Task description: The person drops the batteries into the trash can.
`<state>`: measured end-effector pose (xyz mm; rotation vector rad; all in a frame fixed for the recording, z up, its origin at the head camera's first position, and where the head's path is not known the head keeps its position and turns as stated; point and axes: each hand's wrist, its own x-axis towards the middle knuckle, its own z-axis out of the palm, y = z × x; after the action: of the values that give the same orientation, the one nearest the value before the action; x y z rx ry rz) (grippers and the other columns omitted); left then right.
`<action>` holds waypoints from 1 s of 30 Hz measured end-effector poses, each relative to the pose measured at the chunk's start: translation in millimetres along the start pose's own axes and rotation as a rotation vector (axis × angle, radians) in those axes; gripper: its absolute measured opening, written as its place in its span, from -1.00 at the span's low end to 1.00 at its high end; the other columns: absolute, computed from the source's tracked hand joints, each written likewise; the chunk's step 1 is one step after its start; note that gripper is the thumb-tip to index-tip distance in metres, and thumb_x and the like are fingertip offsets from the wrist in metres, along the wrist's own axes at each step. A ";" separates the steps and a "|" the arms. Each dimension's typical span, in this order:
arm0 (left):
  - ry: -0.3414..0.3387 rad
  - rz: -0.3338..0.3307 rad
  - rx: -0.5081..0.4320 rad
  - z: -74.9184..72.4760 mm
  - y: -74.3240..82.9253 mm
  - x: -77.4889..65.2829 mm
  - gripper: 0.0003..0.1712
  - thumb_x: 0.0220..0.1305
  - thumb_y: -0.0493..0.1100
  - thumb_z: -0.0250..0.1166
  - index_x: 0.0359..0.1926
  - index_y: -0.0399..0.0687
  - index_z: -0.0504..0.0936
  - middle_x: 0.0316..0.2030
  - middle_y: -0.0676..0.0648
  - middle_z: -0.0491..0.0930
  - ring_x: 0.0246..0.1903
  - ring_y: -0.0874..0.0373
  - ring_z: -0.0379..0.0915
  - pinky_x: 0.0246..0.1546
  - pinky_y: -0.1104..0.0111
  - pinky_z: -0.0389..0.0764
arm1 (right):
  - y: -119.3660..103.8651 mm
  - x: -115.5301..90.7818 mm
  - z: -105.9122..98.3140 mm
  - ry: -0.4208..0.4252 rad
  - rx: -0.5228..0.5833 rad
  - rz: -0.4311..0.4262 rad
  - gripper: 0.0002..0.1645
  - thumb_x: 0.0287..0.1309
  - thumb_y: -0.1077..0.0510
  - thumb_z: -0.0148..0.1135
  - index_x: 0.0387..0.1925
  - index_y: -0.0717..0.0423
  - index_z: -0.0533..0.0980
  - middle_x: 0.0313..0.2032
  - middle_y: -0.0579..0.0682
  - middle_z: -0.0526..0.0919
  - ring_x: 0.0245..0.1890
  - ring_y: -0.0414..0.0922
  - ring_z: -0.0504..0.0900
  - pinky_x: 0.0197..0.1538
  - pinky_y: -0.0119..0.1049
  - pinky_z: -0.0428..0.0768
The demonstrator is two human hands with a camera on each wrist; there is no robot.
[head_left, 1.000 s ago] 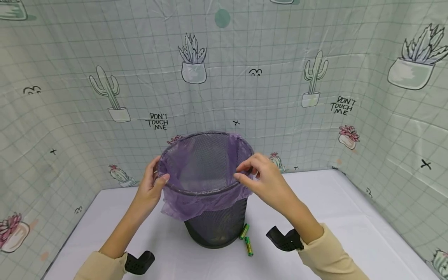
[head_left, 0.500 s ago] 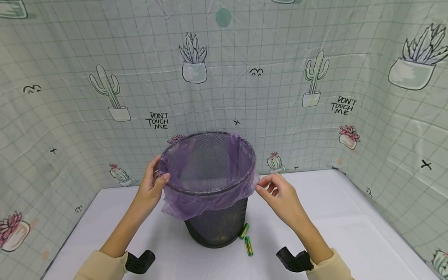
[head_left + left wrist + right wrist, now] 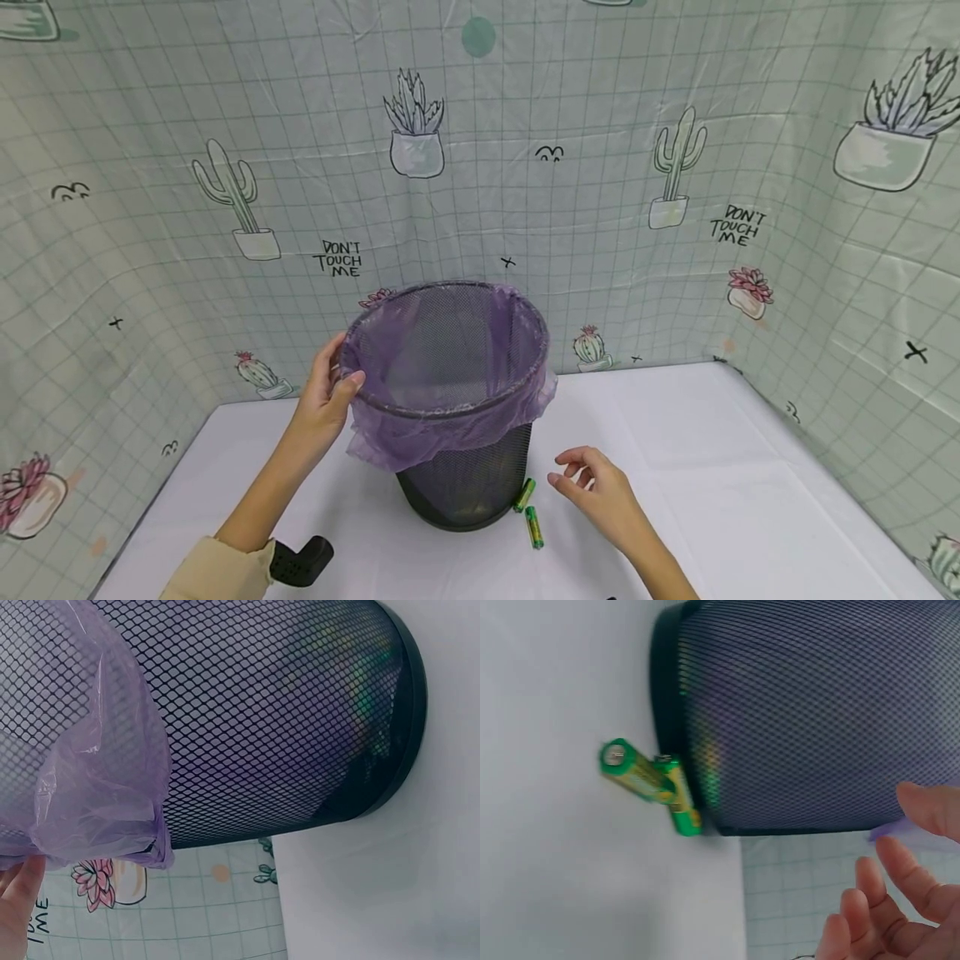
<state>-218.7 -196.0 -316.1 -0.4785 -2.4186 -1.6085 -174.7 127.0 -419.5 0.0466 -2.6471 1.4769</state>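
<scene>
A black mesh wastebasket point(image 3: 468, 483) stands in the middle of the white table. Its purple bin liner point(image 3: 450, 442) is folded out over the rim and hangs down around the upper wall. My left hand point(image 3: 322, 400) grips the rim at the left, thumb on the inner side and fingers outside. To the right of the basket my right hand point(image 3: 596, 492) is off the liner, its fingers loosely bent with nothing between them. Two green batteries lie by the basket's base: one battery point(image 3: 524, 495) close against it, the other battery point(image 3: 534, 527) nearer me.
A grid-patterned cloth point(image 3: 480, 200) with cactus prints rises behind and on both sides of the white tabletop point(image 3: 675, 467). A black wrist mount point(image 3: 302, 562) juts from the left sleeve point(image 3: 221, 571). Some coloured contents point(image 3: 709, 769) show through the mesh near the base.
My right hand has left the rim, drawn the liner outward on the right, let go and come down toward the batteries. The left hand has stayed on the rim.
</scene>
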 end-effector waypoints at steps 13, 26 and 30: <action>0.002 -0.006 -0.003 -0.3 1.1 -0.8 -0.29 0.36 -0.20 -0.08 0.42 -0.21 -0.16 0.35 -0.31 -0.03 0.31 -0.19 0.00 0.13 0.44 0.25 | 40.8 -15.9 23.5 -0.270 0.020 -0.025 -0.50 0.00 0.10 0.33 -0.07 0.32 0.45 -0.43 -0.06 0.42 -0.52 -0.29 0.31 -0.47 -0.45 0.32; -0.003 -0.009 0.007 -0.1 0.1 -0.9 -0.28 0.36 -0.20 -0.08 0.42 -0.21 -0.17 0.35 -0.31 -0.02 0.31 -0.21 0.00 0.19 0.16 0.24 | 46.6 -20.8 33.2 -0.299 -0.051 -0.030 -0.61 -0.14 0.10 0.42 -0.30 0.27 0.51 -0.46 -0.05 0.37 -0.47 -0.21 0.28 -0.43 -0.44 0.28; -0.004 -0.008 -0.004 0.2 -0.6 -0.7 -0.28 0.36 -0.20 -0.08 0.42 -0.21 -0.18 0.35 -0.32 -0.04 0.32 -0.23 -0.02 0.22 -0.04 0.16 | 46.8 -20.7 34.3 -0.289 -0.072 -0.025 -0.65 -0.15 0.12 0.42 -0.35 0.23 0.51 -0.46 -0.05 0.36 -0.45 -0.19 0.28 -0.43 -0.44 0.27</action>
<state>-218.3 -196.1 -316.9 -0.4739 -2.4233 -1.6171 -160.7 121.9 -479.3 0.3083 -2.9082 1.4652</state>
